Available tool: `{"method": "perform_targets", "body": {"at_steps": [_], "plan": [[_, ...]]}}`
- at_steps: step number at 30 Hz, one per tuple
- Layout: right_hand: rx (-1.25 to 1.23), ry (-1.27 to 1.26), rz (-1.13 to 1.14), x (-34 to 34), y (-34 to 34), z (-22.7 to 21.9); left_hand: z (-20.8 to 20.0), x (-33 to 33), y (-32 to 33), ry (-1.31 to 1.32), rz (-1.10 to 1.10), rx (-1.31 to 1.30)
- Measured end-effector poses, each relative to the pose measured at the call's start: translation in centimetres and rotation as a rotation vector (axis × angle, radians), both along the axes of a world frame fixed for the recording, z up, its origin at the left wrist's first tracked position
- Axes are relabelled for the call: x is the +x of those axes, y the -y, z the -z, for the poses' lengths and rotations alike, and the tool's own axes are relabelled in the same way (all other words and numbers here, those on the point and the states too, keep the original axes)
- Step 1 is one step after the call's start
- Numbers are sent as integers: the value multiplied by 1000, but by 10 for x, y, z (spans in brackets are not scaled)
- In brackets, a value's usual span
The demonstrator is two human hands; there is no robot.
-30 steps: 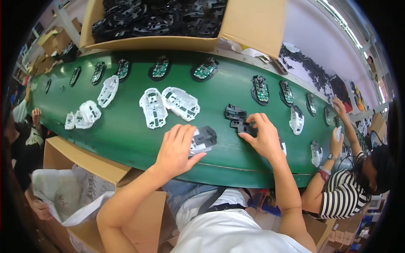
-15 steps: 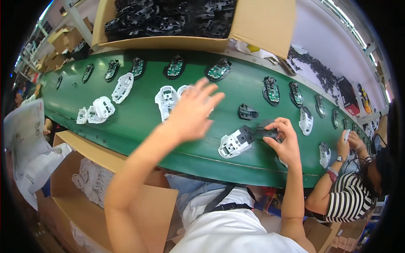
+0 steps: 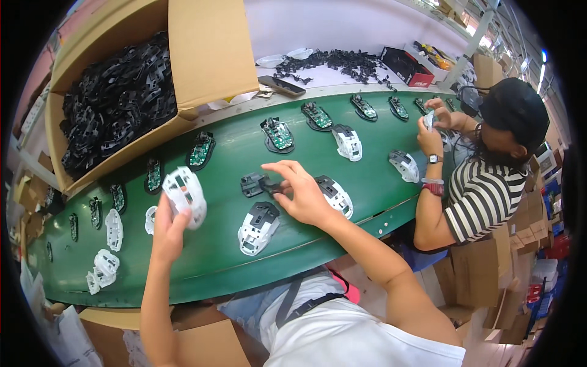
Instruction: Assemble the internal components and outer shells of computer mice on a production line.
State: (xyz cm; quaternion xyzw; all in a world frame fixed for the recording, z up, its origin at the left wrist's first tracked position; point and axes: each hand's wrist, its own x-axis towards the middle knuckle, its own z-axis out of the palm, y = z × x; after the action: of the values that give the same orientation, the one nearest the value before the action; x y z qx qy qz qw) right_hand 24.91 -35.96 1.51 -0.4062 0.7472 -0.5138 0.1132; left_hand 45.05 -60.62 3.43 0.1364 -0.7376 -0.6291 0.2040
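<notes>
Raised over the belt, my left hand (image 3: 168, 227) is closed on a white mouse shell (image 3: 185, 197), its thumb across the shell's lower edge. My right hand (image 3: 304, 194) has its fingers bent around a small dark plastic piece (image 3: 271, 186), partly hidden by them. Beside that lies another dark plastic piece (image 3: 251, 184) on the belt. Below them rests a white shell with a dark upper part (image 3: 258, 229). A similar two-tone shell (image 3: 336, 197) lies partly behind my right hand. Another white shell (image 3: 151, 219) shows partly beside my left hand.
A row of mouse bases with green circuit boards (image 3: 278, 135) runs along the far side of the green belt (image 3: 232, 153). A carton (image 3: 177, 122) of black parts stands at the far left. To the right, a co-worker (image 3: 477, 196) handles a small pale part.
The view has swung right. My left hand, earlier open above the white shells, now holds one up. My right hand stays at the dark pieces, which now lie close together.
</notes>
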Motion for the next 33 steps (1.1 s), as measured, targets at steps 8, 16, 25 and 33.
{"method": "perform_targets", "body": {"at_steps": [8,16,25,33], "plan": [[-347,647,-278,1,29,-37,-13,64,-47,-9,62,363],[-271,830,-521,79,73,-32,27,73,-50,-99,-91,295],[-347,851,-576,106,86,-9,18,89,-54,-3,-110,-9],[-463,711,-580,106,86,-12,2,85,-62,-104,-122,-329]]}}
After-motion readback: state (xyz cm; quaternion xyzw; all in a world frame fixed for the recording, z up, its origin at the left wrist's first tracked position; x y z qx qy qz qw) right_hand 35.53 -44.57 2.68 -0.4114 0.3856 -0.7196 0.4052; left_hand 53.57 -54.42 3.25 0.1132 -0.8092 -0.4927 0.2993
